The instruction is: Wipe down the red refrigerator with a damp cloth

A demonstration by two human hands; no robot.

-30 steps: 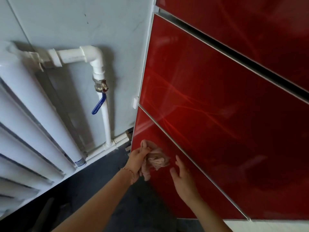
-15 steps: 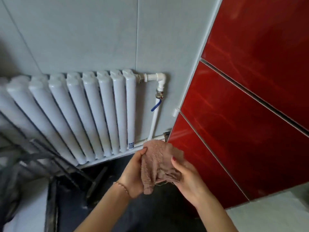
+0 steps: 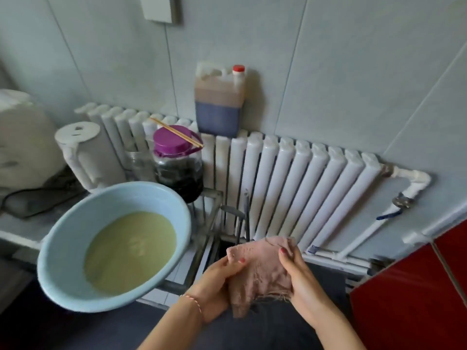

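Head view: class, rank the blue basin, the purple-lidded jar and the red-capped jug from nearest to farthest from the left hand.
From the left hand:
1. Blue basin, just to its left.
2. Purple-lidded jar, behind the basin.
3. Red-capped jug, up on the radiator.

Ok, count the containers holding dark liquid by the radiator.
2: the jug standing on the radiator, and the purple-lidded jar left of it, beside the basin. Others may be hidden.
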